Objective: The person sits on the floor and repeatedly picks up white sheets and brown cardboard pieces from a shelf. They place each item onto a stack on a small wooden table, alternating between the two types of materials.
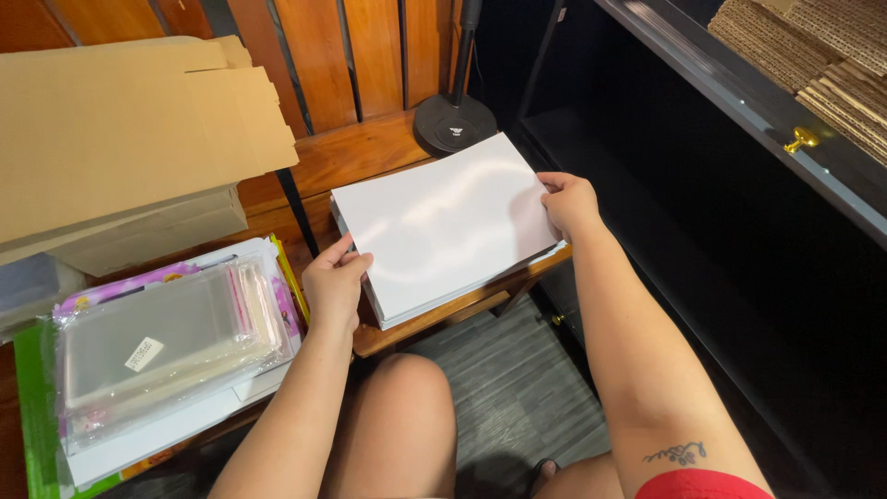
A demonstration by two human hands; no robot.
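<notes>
A glossy white sheet (443, 222) lies on top of a stack of white paper (434, 300) on a small wooden table (365, 152). My left hand (334, 282) pinches the sheet's near left corner. My right hand (568, 203) grips the sheet's far right edge. The top sheet sits slightly askew over the stack beneath it.
A pile of clear plastic sleeves (162, 337) on colourful printed sheets lies at the left. Flat cardboard boxes (120, 139) are stacked behind it. A round black stand base (453, 125) sits at the table's back. A dark cabinet (702, 185) stands at the right, with corrugated cardboard (813, 46) above.
</notes>
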